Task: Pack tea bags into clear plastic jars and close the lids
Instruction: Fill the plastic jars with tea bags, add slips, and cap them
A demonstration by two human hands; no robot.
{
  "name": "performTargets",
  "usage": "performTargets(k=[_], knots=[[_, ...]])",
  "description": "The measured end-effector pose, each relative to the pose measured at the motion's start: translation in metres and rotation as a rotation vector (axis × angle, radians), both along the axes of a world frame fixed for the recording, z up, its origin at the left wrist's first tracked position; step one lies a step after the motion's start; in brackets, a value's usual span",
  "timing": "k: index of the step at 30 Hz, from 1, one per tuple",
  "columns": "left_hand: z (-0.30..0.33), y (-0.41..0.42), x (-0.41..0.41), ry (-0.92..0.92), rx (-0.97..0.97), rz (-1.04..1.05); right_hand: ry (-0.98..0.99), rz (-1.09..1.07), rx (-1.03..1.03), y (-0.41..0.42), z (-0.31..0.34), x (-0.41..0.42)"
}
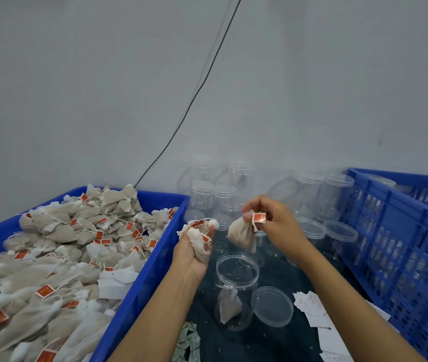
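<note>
An open clear plastic jar (236, 288) stands on the dark floor cloth with one tea bag (228, 304) inside. Its loose lid (273, 307) lies flat to the right. My right hand (270, 220) pinches the neck and red tag of a beige tea bag (241, 235) that hangs above and slightly behind the jar's mouth. My left hand (194, 246) grips a small bunch of tea bags (200, 239) just left of the jar.
A blue tray (153, 273) heaped with tagged tea bags fills the left. Several empty lidded jars (223, 202) stand by the wall. A blue perforated crate (400, 252) holding jars is at right. Paper slips (314, 309) lie beside the lid. A black cable runs down the wall.
</note>
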State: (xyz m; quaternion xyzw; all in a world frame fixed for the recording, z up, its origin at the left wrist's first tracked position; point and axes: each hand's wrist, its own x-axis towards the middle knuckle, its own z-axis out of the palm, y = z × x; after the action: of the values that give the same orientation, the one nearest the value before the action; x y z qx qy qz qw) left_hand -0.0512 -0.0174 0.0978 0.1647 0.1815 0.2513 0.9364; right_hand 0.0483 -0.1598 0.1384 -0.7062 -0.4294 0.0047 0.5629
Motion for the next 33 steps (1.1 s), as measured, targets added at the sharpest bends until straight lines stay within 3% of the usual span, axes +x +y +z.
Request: performTargets(k=[4,9,12,20,23,28,33], knots=[[0.001,-0.002,0.005,0.031,0.034,-0.083,-0.151,0.012,-0.495,0.001,-0.015,0.003],[0.006,-0.013,0.007,0.031,0.118,-0.227,0.099,0.045,-0.205,0.015,-0.016,-0.01],[0.009,-0.017,0.008,-0.002,0.086,-0.281,0.119,0.044,-0.139,0.022,-0.017,-0.012],[0.003,-0.008,0.006,0.11,0.126,-0.232,0.156,-0.222,0.093,0.015,-0.017,-0.003],[0.006,-0.005,0.001,0.116,0.133,-0.21,0.114,-0.249,0.066,0.005,-0.015,0.001],[0.008,-0.006,-0.004,0.042,0.121,-0.208,0.003,-0.085,-0.368,0.0,-0.022,0.002],[0.009,-0.011,-0.004,-0.028,0.123,-0.32,-0.128,-0.005,-0.185,0.004,-0.02,-0.011]])
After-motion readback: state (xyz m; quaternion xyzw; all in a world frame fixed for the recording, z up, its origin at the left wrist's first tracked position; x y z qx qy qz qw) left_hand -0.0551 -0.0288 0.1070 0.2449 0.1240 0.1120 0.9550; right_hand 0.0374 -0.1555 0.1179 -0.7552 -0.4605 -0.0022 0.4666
